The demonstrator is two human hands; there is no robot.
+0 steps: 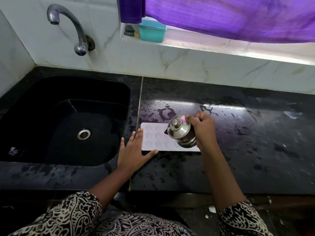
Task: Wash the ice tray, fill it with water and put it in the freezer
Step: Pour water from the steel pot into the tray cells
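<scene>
black polished stone forms the desk (pixel 238 133), and it is seen to be wet, with drops and small pools scattered across it. a dark sink (pixel 42 89) is set into it on the left, under a curved tap (pixel 68 23). the ice tray (pixel 153 142) is laid flat on the desk just right of the sink, its long side running left to right. star-shaped hollows are moulded into its pale, thin sheet. its left end is pressed down by the left hand (pixel 133 150), whose fingers (pixel 139 135) are held straight and spread, the thumb laid along the near edge. a lidded steel pot (pixel 180 133) is gripped by the right hand (pixel 202 128), fingers curled round its body, and is tipped over the right part of the tray; whether water is running out cannot be told. the tray is judged to be light, thin and probably bendy, and slippery when wet. once filled, it is best taken at both short ends and kept level, since any sag or tilt is likely to spill the hollows.
</scene>
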